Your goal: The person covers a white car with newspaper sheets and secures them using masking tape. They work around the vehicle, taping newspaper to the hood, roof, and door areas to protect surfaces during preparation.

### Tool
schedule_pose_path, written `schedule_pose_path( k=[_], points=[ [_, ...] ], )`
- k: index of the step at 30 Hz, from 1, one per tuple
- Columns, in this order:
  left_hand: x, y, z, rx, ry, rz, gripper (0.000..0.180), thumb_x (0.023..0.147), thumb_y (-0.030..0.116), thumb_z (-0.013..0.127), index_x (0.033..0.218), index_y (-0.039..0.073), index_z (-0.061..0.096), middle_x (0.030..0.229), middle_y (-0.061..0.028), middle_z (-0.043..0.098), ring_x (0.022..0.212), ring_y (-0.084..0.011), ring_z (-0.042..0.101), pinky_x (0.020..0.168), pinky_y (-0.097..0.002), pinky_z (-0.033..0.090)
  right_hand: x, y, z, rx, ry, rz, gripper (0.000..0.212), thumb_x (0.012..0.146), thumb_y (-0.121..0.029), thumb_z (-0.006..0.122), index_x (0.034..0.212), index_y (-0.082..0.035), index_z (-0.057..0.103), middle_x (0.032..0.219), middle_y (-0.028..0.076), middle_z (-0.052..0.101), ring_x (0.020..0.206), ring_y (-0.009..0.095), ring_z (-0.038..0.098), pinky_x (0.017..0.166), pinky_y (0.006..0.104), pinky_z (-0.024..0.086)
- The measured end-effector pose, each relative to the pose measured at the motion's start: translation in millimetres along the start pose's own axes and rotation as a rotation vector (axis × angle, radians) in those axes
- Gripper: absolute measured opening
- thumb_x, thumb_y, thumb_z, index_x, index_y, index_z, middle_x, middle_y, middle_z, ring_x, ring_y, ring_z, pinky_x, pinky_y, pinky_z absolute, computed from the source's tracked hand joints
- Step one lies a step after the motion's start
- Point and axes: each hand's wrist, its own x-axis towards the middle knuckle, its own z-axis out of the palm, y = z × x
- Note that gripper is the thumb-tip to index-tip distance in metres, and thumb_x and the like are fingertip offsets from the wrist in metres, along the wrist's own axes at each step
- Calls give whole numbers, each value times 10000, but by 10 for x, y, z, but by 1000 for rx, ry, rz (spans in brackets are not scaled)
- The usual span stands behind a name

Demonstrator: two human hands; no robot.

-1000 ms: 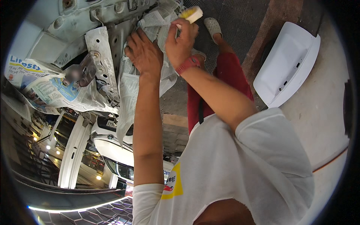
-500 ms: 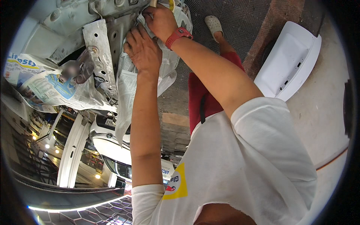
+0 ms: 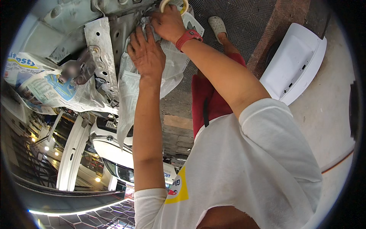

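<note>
My left hand lies with its fingers stretched over a newspaper sheet, pressing the sheet's upper part beside the bare metal of a car body. Just to its right, my right hand has its fingers curled in at the sheet's top edge. A pale ring-shaped tape roll is at that hand, partly hidden behind it, and seems gripped in it. The fingertips of the right hand are partly out of sight. A red watch is on my right wrist.
A perforated metal bracket stands left of my hands, with more newspaper over the car part further left. A white car panel is at the right. My shoe is on the dark textured floor. A white car stands behind.
My right hand has shifted slightly right and down, and more of the tape roll's ring now shows above it. My left hand's fingers have spread and straightened on the newspaper.
</note>
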Motion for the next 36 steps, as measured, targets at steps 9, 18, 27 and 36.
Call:
schedule_pose_path(
  k=[9,18,27,36],
  points=[
    [-85,-49,36,-105,23,21,731,990,254,728,1638,38,467,1679,-150,437,1563,-360,386,1252,-525,319,482,132,518,-353,-212,-143,434,1052,-410,549,1367,-223,781,1493,238,636,1369,465,568,1169,663,400],
    [-106,-144,27,-192,75,68,707,968,237,753,1601,39,506,1690,-166,436,1558,-403,397,1254,-562,319,-179,-99,-36,203,202,-268,242,987,-120,620,1129,-40,798,1198,175,771,1073,413,688,1014,522,516],
    [-412,-145,-229,-392,151,50,600,977,155,723,1542,20,574,1669,-166,465,1519,-416,431,1248,-581,356,130,-46,9,-57,-74,-452,263,1011,-240,673,1200,-81,762,1213,155,772,1075,383,691,965,480,535],
    [-1722,-177,-398,-393,148,-228,638,994,186,752,1595,104,554,1663,-235,426,1505,-499,393,1240,-626,349,-782,-846,-419,492,45,-9,308,977,-218,751,1269,-123,726,1219,216,700,1117,451,667,959,517,561]
  ],
)
